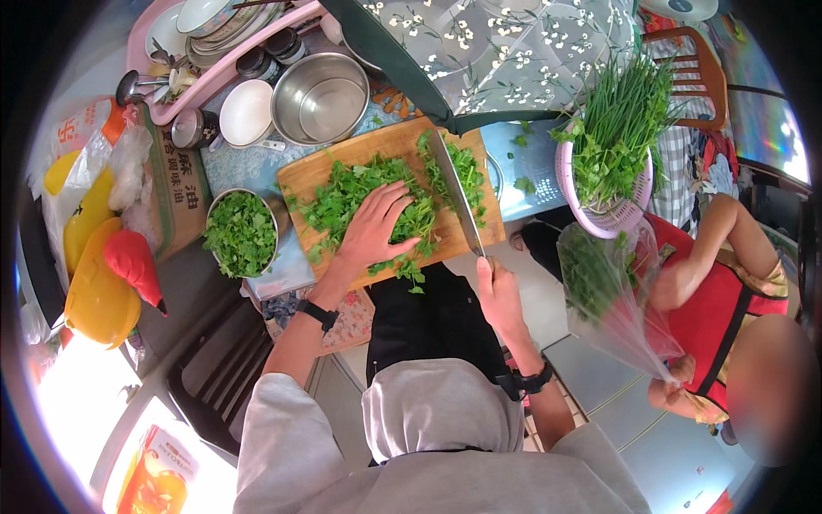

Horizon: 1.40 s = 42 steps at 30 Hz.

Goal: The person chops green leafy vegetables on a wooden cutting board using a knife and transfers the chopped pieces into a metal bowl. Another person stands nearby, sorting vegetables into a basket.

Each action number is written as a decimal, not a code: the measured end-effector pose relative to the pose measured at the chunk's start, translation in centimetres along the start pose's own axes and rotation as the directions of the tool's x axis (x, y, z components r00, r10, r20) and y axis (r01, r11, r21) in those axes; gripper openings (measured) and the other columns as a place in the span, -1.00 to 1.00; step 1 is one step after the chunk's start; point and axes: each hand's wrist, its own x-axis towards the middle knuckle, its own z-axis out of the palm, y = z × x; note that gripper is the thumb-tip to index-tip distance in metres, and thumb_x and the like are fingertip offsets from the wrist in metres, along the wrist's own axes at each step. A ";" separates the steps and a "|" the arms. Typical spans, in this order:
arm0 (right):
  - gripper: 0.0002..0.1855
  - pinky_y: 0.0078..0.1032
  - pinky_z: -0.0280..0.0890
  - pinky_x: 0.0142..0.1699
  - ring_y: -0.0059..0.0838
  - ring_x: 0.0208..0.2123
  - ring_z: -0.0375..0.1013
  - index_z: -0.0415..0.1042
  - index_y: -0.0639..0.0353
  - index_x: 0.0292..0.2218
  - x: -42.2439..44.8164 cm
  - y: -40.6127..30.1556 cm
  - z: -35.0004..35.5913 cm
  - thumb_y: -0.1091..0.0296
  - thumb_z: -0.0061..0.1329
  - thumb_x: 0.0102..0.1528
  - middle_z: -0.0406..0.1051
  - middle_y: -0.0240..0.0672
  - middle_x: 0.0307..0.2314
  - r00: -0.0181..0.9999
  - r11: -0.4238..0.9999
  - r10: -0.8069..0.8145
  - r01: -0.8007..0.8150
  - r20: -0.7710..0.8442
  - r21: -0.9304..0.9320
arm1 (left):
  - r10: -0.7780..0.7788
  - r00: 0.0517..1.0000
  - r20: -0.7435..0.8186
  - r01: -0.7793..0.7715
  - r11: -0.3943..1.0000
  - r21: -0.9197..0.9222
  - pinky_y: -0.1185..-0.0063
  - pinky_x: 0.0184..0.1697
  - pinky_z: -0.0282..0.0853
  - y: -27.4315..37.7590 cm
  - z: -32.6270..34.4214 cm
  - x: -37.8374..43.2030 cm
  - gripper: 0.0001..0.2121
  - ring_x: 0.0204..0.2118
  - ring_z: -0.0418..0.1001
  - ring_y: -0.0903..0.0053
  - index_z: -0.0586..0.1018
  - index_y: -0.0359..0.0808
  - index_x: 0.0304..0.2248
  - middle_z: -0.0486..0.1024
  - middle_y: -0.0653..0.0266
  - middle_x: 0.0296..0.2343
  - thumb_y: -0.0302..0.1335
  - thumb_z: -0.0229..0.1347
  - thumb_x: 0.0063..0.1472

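Note:
My left hand (380,225) presses down on a heap of leafy cilantro-like herbs (340,193) on a wooden cutting board (449,234). In my right hand (498,289) is the handle of a kitchen cleaver (454,186), its blade standing on edge across the board's right part. Chopped herbs (472,170) lie to both sides of the blade's upper end. Left of the board stands a metal bowl heaped with cut greens (239,234). Some sprigs hang over the board's near edge.
An empty steel pot (321,99) and a white bowl (247,114) stand behind the board. A green-edged food cover (488,58) rises behind it. At right are a pink basket of chives and herbs (565,173) and a person in red (713,308) holding a plastic bag of greens (591,276).

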 end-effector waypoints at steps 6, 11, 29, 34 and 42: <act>-0.48 -0.01 0.27 -0.40 0.32 -0.51 0.40 0.36 0.37 -0.35 -2.2 0.6 -1.1 0.04 -0.14 0.49 0.32 0.15 -0.62 1.000 0.999 0.017 -0.016 -0.012 0.046 | -0.185 0.982 0.032 0.179 0.975 0.135 0.17 0.57 -0.17 4.4 -2.5 0.5 0.24 0.50 -0.06 0.04 0.09 -0.51 0.39 0.03 -0.15 0.40 0.20 0.41 -0.02; -0.48 -0.03 0.25 -0.42 0.30 -0.54 0.36 0.35 0.37 -0.36 -3.2 1.2 -0.4 0.04 -0.15 0.49 0.29 0.14 -0.63 1.000 0.998 0.030 -0.029 -0.003 0.050 | -0.344 0.939 0.030 0.327 0.913 0.243 0.07 0.57 -0.26 5.1 -2.1 0.7 0.37 0.53 -0.22 -0.05 -0.05 -0.51 0.44 -0.12 -0.23 0.44 0.18 0.47 -0.10; -0.44 -0.02 0.26 -0.41 0.31 -0.53 0.40 0.35 0.36 -0.38 -3.5 2.1 -0.6 -0.01 -0.17 0.49 0.31 0.14 -0.64 0.998 0.996 0.045 -0.048 0.037 0.073 | -0.193 0.973 0.123 0.130 0.908 0.397 0.12 0.44 0.08 0.3 -0.1 0.1 0.04 0.27 0.17 0.10 0.26 -0.27 0.32 0.25 0.05 0.09 -0.08 0.52 -0.09; -0.47 -0.04 0.26 -0.43 0.31 -0.53 0.42 0.34 0.34 -0.36 -3.4 2.2 -0.1 0.02 -0.17 0.50 0.31 0.13 -0.64 0.997 0.991 0.059 -0.064 0.052 0.119 | -0.175 0.980 0.096 0.123 0.909 0.399 0.14 0.43 0.08 0.4 0.5 1.2 -0.02 0.27 0.18 0.12 0.32 -0.23 0.28 0.27 0.07 0.08 -0.11 0.52 -0.09; -0.55 0.01 0.30 -0.39 0.35 -0.46 0.46 0.37 0.34 -0.30 -3.3 -1.2 0.3 0.07 -0.11 0.48 0.37 0.16 -0.59 0.997 0.999 -0.033 0.031 0.067 0.042 | -0.195 0.980 0.050 0.162 0.911 0.379 0.14 0.46 0.04 1.2 1.4 0.7 -0.10 0.29 0.16 0.14 0.36 -0.31 0.26 0.27 0.09 0.12 -0.17 0.49 -0.03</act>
